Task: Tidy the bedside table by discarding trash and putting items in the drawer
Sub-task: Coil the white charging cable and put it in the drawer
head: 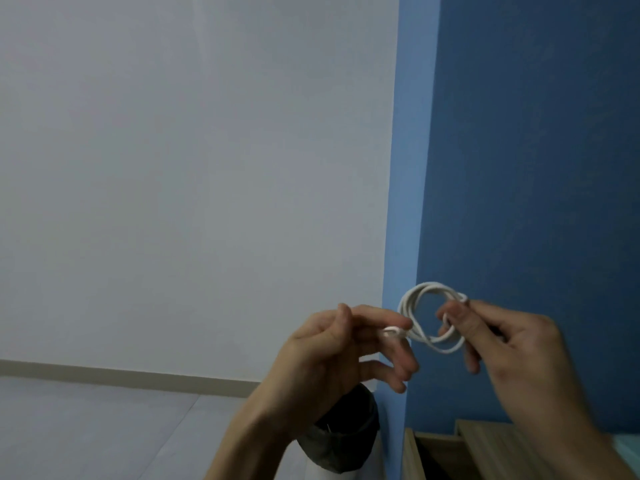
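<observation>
Cable-tidying shot, head cam view. The person has a white cable (408, 301) held up in the air between 2 hands, roughly chest height, right in front of the corner where the white wall (173, 168) meets the blue wall (536, 133). So the cable isn't on the table or in any drawer at this point, it's up in the hands.

The left hand (332, 348) pinches 1 end of the cable between thumb and index finger, a tight little grip, with the other fingers loosely curled underneath and holding nothing. The right hand (519, 344) grips the far side of the coil, thumb pressed down on the strands and the fingers curled behind them. The cable is wound into a few loose loops between the 2 hands, with 1 loop drooping lower than the others. That pinched end is too blurry to read any marking on it.

Below the left forearm there's a bin with a dark liner (349, 434) on the pale floor (86, 427). The wooden bedside table (485, 441) pokes in at the bottom right, against the blue wall and just beside the bin.
</observation>
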